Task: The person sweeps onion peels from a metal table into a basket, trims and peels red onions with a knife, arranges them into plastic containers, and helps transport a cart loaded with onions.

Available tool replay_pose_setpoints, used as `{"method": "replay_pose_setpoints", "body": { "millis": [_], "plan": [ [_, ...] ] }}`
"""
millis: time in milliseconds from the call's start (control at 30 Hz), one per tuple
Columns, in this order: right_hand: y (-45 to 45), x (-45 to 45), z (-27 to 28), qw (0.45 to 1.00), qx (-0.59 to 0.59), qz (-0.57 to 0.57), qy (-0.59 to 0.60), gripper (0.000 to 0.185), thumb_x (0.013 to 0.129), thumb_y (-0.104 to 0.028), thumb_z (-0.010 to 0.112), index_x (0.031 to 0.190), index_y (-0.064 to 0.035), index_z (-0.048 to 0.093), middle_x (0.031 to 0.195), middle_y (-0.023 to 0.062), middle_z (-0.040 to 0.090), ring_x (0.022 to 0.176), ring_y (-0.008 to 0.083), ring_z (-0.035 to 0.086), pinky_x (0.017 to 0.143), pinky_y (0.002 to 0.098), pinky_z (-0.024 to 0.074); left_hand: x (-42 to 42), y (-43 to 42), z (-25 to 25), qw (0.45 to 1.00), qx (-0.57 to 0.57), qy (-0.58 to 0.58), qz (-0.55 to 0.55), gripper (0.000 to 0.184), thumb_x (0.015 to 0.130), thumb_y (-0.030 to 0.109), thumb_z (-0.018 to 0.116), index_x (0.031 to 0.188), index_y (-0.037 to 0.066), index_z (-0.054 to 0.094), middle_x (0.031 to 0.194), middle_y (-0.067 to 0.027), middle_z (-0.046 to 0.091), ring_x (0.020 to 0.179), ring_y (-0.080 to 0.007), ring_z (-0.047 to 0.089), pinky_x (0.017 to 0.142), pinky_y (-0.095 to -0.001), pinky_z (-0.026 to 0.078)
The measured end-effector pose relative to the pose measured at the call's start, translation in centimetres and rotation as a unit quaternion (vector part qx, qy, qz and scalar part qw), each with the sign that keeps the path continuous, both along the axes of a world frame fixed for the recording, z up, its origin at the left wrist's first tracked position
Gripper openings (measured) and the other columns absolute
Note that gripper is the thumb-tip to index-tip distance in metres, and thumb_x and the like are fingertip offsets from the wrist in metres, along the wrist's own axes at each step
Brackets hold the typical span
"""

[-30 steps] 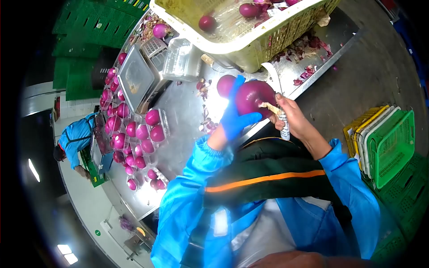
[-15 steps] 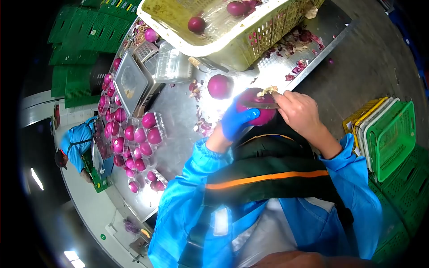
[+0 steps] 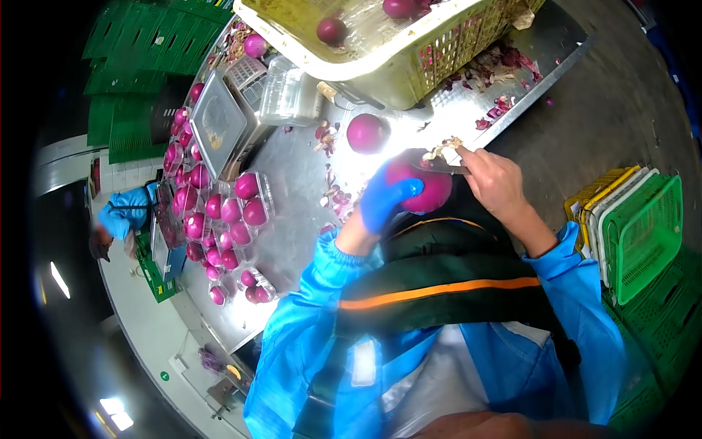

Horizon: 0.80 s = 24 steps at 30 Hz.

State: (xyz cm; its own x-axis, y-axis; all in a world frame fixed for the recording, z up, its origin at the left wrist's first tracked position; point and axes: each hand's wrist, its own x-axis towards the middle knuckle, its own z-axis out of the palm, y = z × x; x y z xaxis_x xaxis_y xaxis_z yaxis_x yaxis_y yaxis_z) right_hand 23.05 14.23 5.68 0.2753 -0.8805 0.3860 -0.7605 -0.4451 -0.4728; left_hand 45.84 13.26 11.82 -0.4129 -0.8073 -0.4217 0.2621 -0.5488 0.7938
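My left hand, in a blue glove, is wrapped round a large red onion in front of my apron. My bare right hand grips a knife, its blade across the top of the onion; the handle is hidden in my fingers. A pale scrap of dry skin sits by the blade and my right fingertips. Another red onion rests on the metal table just beyond my left hand.
A yellowish crate with several onions stands at the far side, loose skins beside it. Leftward are a scale, clear tubs and packed onions. A co-worker is far left; stacked baskets stand right.
The knife and my right hand have shifted slightly right and down along the onion. The onion has turned a little in my left hand. The whole view has shifted slightly.
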Motion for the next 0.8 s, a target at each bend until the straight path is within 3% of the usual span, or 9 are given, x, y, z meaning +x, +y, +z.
{"method": "replay_pose_setpoints", "body": {
  "millis": [167,267,367,500,633,667,700,767,800],
  "plan": [
    [0.8,0.0,-0.2,0.999,0.045,-0.005,0.004,0.044,0.074,-0.003,0.069,0.118,-0.0061,0.063,0.081,0.0094,0.062,0.072,0.0286,0.063,0.063,0.0356,0.0509,1.0,-0.1,-0.3,0.999,0.008,0.036,0.006,0.061,0.082,0.021,0.07,0.134,-0.002,0.047,0.125,-0.013,0.057,0.116,-0.0235,0.057,0.1,-0.0367,0.047],
    [0.9,0.9,-0.8,0.987,0.086,0.018,-0.137,0.042,0.081,-0.012,0.069,0.123,-0.0101,0.061,0.093,0.0118,0.068,0.08,0.0286,0.066,0.067,0.0379,0.0517,0.8,-0.2,-0.2,1.0,-0.017,-0.016,0.013,0.062,0.08,0.023,0.073,0.132,-0.001,0.049,0.124,-0.0127,0.057,0.115,-0.0236,0.057,0.099,-0.037,0.047],
    [0.9,2.0,1.5,0.934,0.23,-0.008,-0.274,0.037,0.085,-0.016,0.068,0.12,-0.007,0.06,0.097,0.0163,0.068,0.083,0.0308,0.067,0.069,0.0373,0.0515,1.0,-0.2,-1.9,0.99,-0.103,-0.093,0.013,0.065,0.077,0.023,0.076,0.131,0.0,0.048,0.125,-0.0126,0.057,0.115,-0.0236,0.057,0.099,-0.0371,0.046],
    [0.1,3.6,4.2,0.922,0.249,-0.025,-0.295,0.037,0.084,-0.021,0.072,0.116,-0.0064,0.06,0.09,0.0162,0.066,0.079,0.0291,0.066,0.068,0.0358,0.0503,0.5,0.0,-1.6,0.978,-0.143,-0.152,-0.015,0.073,0.077,0.022,0.078,0.137,0.001,0.041,0.127,-0.0129,0.055,0.116,-0.0237,0.056,0.099,-0.0368,0.046],
    [-0.8,4.1,1.3,0.939,0.165,0.023,-0.3,0.028,0.085,-0.019,0.071,0.108,-0.0052,0.061,0.086,0.0114,0.063,0.077,0.0255,0.063,0.067,0.0348,0.0495,0.6,0.2,-2.4,0.976,-0.138,-0.168,0.008,0.077,0.078,0.019,0.078,0.141,0.002,0.035,0.129,-0.0145,0.053,0.119,-0.0251,0.054,0.1,-0.0375,0.046],
    [-1.2,4.3,1.0,0.922,0.143,0.018,-0.358,0.021,0.09,-0.012,0.067,0.105,0.0005,0.058,0.078,0.006,0.064,0.066,0.013,0.06,0.062,0.0267,0.0489,0.6,0.2,-2.5,0.98,-0.115,-0.163,0.018,0.078,0.079,0.018,0.077,0.141,0.002,0.034,0.13,-0.015,0.053,0.12,-0.0255,0.054,0.101,-0.0377,0.046],
    [-1.3,4.1,0.9,0.836,0.279,0.007,-0.472,0.014,0.094,-0.013,0.064,0.098,-0.003,0.057,0.072,0.0009,0.058,0.056,0.0073,0.051,0.052,0.0224,0.0424,0.6,0.2,-2.5,0.989,-0.073,-0.121,0.037,0.077,0.079,0.017,0.077,0.142,0.001,0.034,0.13,-0.0155,0.052,0.12,-0.0259,0.053,0.101,-0.0379,0.045],
    [-1.7,3.4,1.2,0.664,0.441,0.002,-0.604,0.009,0.096,-0.015,0.062,0.097,-0.0089,0.054,0.064,-0.0033,0.047,0.049,0.0033,0.04,0.046,0.0197,0.0336,0.3,0.0,-2.5,0.997,0.01,-0.035,0.075,0.076,0.08,0.015,0.075,0.142,0.001,0.033,0.131,-0.0164,0.052,0.121,-0.0266,0.053,0.102,-0.0384,0.045],
    [-1.8,3.3,1.4,0.642,0.458,-0.002,-0.614,0.01,0.096,-0.016,0.061,0.096,-0.0095,0.054,0.063,-0.0038,0.045,0.048,0.0035,0.039,0.045,0.0201,0.0329,0.1,0.0,-2.6,0.997,-0.016,-0.022,0.068,0.075,0.081,0.014,0.075,0.142,0.001,0.033,0.132,-0.0164,0.051,0.121,-0.0263,0.053,0.102,-0.0384,0.045]
  ]
}}
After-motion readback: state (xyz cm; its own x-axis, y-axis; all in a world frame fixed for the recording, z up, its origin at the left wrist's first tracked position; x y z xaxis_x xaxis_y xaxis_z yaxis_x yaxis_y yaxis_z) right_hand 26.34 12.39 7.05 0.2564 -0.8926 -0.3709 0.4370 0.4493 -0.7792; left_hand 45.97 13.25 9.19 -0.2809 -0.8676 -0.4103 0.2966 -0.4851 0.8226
